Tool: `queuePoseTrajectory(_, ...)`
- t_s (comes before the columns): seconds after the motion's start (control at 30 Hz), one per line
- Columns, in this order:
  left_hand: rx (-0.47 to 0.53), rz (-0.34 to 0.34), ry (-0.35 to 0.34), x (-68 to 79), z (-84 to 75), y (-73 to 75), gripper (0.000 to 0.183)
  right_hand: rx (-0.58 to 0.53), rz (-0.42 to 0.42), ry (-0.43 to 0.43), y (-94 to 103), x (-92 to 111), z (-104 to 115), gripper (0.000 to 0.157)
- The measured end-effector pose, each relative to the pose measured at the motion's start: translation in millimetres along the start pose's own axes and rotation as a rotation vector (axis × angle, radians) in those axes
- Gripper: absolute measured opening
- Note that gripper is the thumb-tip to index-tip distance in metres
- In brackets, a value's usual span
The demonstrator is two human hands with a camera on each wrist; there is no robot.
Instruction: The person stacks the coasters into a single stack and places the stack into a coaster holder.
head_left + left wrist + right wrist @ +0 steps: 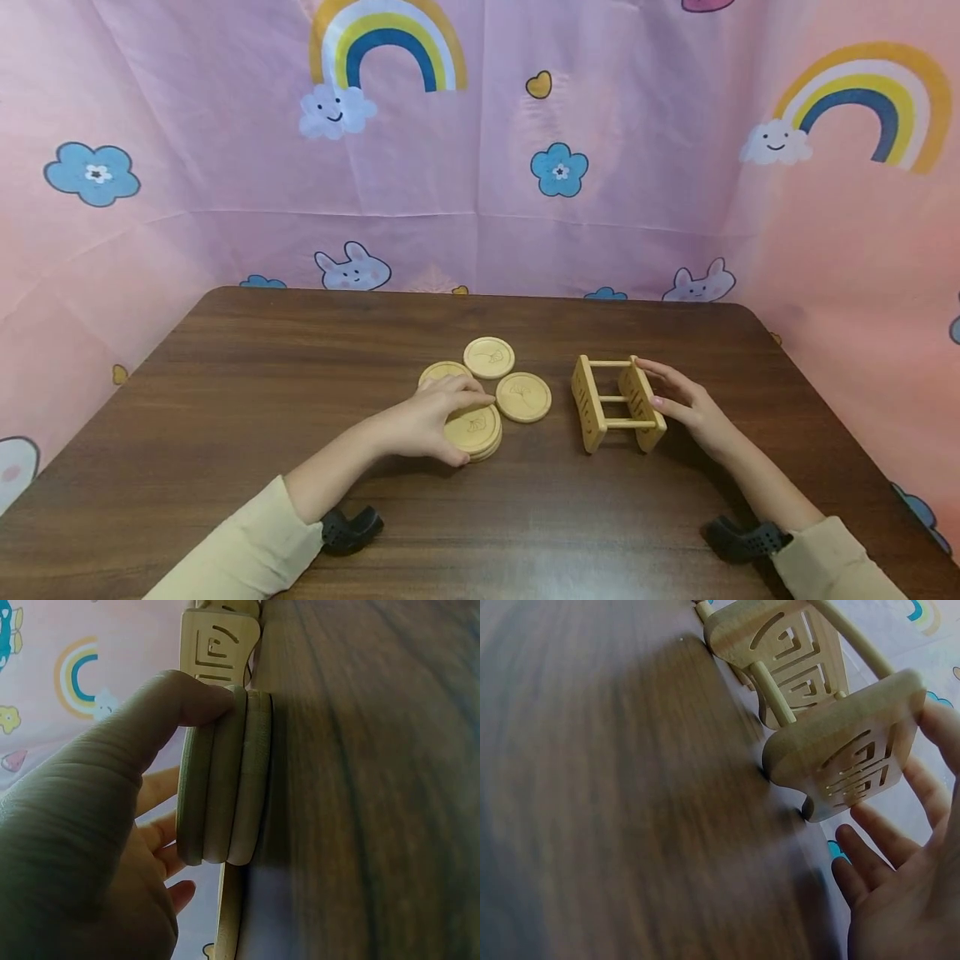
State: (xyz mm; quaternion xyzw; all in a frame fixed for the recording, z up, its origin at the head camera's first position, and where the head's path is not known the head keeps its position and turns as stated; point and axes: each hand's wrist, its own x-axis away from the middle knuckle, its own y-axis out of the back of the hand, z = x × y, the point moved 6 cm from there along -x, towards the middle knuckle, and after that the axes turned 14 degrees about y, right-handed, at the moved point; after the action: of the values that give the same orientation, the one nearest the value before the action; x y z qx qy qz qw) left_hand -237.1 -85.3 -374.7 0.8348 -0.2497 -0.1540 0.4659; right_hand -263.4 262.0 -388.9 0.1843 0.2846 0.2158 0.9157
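Around a stack of three round wooden coasters [474, 427] curls my left hand [427, 421], its thumb on the near rim and fingers over the far side. In the left wrist view the stacked coasters [225, 795] sit edge-on under the thumb. Engraved coasters lie flat beyond: one at the back [489, 357], one to the right [523, 397], and one [442, 372] partly behind the left fingers. My right hand [693, 417] touches the right panel of a wooden coaster rack [648, 408] with loosely extended fingers. Fretwork cut-outs mark the rack's side panels [855, 761]; dowels join them.
The dark wooden table [300, 333] has rounded far corners. A pink and purple cloth [450, 183] with rainbows and flowers hangs behind and along both sides. Black straps with mounts [351, 530] sit at both wrists, below the cream sleeves [247, 542].
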Motion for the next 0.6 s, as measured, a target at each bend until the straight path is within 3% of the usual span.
queuePoseTrajectory(0.2, 0.012, -0.012, 0.006, 0.6, 1.0, 8.2, 0.079, 0.005, 0.010, -0.003, 0.7, -1, 2, 0.052)
queuePoseTrajectory(0.37, 0.040, -0.059, -0.006, 0.2, 4.2, 19.2, 0.078, 0.027, 0.001, 0.006, 1.4, -3, 4, 0.051)
queuePoseTrajectory(0.6, 0.123, -0.104, 0.001, 0.2, 12.6, 29.8, 0.071, 0.018, 0.005, 0.015, 0.1, -3, 7, 0.051)
